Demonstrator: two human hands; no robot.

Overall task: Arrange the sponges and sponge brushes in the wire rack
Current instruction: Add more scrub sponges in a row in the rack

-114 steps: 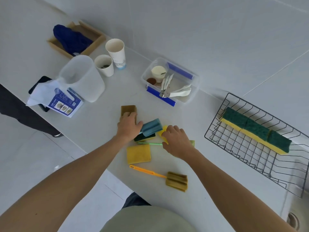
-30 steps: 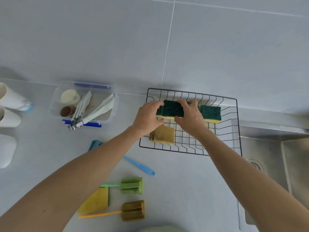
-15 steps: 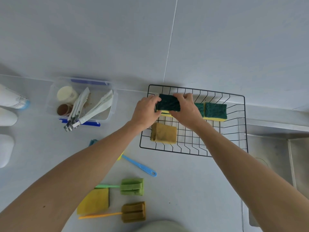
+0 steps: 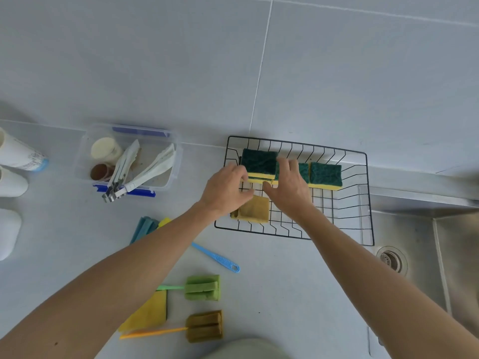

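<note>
Nearest me on the counter [image 4: 285, 294]: olive sponge brush [image 4: 204, 325], green sponge brush [image 4: 202, 287], yellow sponge [image 4: 147, 314]. Further out, inside the wire rack [image 4: 369, 203], left hand [image 4: 225, 193] and right hand [image 4: 290, 187] flank a green-topped sponge [image 4: 260, 164] at the back row; fingers look loosely spread, though contact is possibly light, hard to tell. Tan sponge [image 4: 252, 209] lies on the rack's front-left floor

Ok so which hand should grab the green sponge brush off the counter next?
Probably the left hand. Its arm already crosses the counter just beside the green sponge brush, while the right hand sits further over the wire rack, near the green-and-yellow sponges.
</note>
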